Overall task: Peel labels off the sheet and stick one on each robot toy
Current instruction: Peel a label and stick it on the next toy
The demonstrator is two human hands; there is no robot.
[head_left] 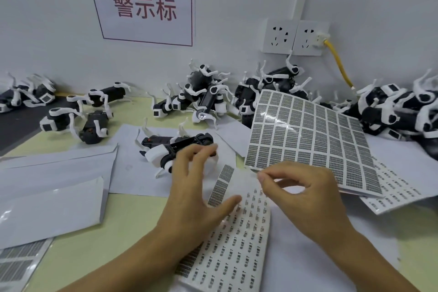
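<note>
Centre frame: your right hand (305,197) is pinching a thin, limp label (252,171) off the sheet (239,244); hold its edge only. Your left hand (194,187), fingers spread, is touching the light robot toy (175,147) just above.

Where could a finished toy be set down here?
Bare tabletop shows between the loose white sheets and the left hand. The back edge is crowded with robot toys, and label sheets cover the right.
</note>
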